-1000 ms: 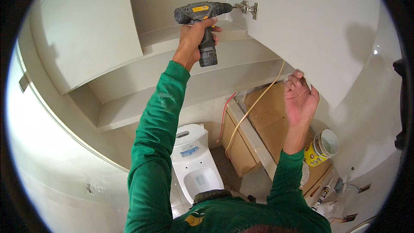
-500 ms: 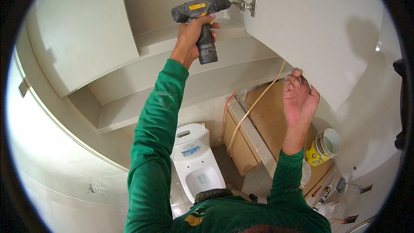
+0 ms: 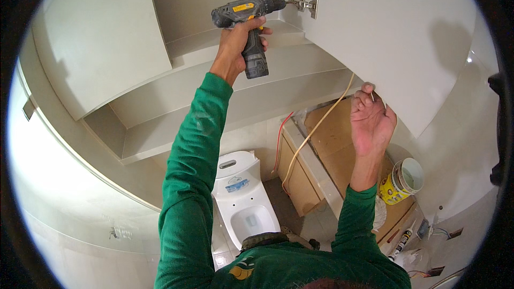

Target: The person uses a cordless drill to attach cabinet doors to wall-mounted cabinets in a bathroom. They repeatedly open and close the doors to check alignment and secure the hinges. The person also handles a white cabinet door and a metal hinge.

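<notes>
My left hand (image 3: 238, 43) is wrapped round the handle of a black and grey cordless drill (image 3: 256, 40) with yellow parts. The drill lies level, its bit pointing right and meeting a metal hinge (image 3: 305, 4) between the cabinet's inner side and its open door (image 3: 385, 37). Lower down on the right, my right hand (image 3: 372, 120) has its palm turned toward me and its fingers curled at the door's bottom edge, gripping it. The tips of some of those fingers are partly hidden by the door.
Another cabinet door (image 3: 101, 37) hangs at the left, with an open shelf (image 3: 230, 99) below. Beneath stands a white toilet (image 3: 246, 203). A yellow cable (image 3: 313, 134) and a red cable (image 3: 278, 139) hang near a cardboard-covered counter (image 3: 329, 128), where a yellow bucket (image 3: 395, 188) and a sealant tube (image 3: 402, 241) lie.
Almost nothing differs. The drill and my left hand sit very slightly farther left and higher in the picture, with the bit still at the hinge. My right hand keeps its place on the door edge.
</notes>
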Tool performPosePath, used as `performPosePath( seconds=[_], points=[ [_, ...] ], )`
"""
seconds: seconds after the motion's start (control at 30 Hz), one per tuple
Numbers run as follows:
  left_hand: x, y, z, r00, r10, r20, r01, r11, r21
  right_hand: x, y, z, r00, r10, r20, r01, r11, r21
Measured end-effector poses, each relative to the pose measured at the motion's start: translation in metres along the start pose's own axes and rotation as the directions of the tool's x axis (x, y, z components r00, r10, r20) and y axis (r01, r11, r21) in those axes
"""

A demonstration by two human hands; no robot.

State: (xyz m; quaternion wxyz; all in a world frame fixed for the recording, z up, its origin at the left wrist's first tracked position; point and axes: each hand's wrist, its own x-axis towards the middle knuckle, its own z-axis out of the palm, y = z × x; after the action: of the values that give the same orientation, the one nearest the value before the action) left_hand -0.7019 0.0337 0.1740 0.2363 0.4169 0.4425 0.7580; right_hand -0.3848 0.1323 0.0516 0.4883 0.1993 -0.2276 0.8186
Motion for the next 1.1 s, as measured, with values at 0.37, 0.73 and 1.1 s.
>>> performPosePath(
  seconds=[0.37, 0.73, 1.1],
  points=[
    [0.01, 0.003, -0.002, 0.999, -0.037, 0.012, 0.037, 0.998, 0.056, 0.002, 0.0, -0.001, 0.999, 0.014, 0.044, -0.015, 0.999, 0.028],
    [0.027, 0.03, -0.009, 0.988, -0.154, -0.014, 0.154, 0.975, 0.157, 0.007, 0.002, -0.002, 0.999, 0.007, 0.043, -0.009, 0.999, 0.048],
    [0.035, 0.025, -0.012, 0.983, -0.178, 0.033, 0.172, 0.976, 0.136, 0.009, 0.003, -0.002, 0.999, -0.001, 0.045, 0.001, 1.0, 0.004]
  ],
)
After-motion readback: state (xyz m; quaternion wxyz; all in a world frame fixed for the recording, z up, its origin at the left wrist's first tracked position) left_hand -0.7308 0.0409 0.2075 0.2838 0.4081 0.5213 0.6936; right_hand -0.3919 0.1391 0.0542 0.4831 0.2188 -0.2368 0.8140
